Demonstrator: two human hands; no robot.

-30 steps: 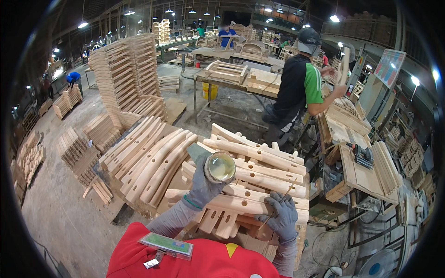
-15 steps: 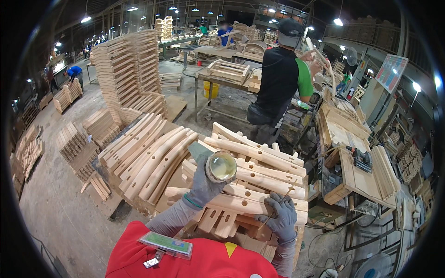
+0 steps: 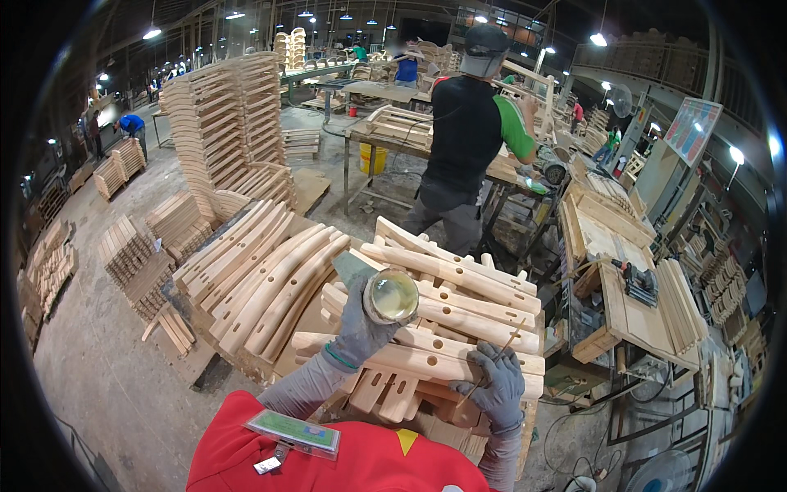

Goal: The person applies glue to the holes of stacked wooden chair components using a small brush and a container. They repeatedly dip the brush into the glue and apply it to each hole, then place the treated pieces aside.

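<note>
My left hand (image 3: 361, 328), in a grey glove, is closed around a small round cup (image 3: 392, 296) with pale, creamy liquid in it. A thin wooden stick (image 3: 516, 334) is gripped in my gloved right hand (image 3: 498, 379), slanting up to the right above the wood. Under both hands lie curved wooden chair parts (image 3: 418, 358), pale and smooth, with round holes and slots along them. Several shorter slotted wooden pieces (image 3: 399, 398) stick out beneath, toward me. The palm side of each hand is hidden.
More curved wooden parts (image 3: 279, 283) fan out on the left. Behind them rises a tall stack of chair frames (image 3: 229, 131). A co-worker in black and green (image 3: 467, 123) handles a frame ahead. On the right bench (image 3: 631, 316) lies a power drill (image 3: 638, 281).
The co-worker ahead has shifted left and stands more upright, with the wooden frame held in a different position. My hands, the cup and the stick look unmoved.
</note>
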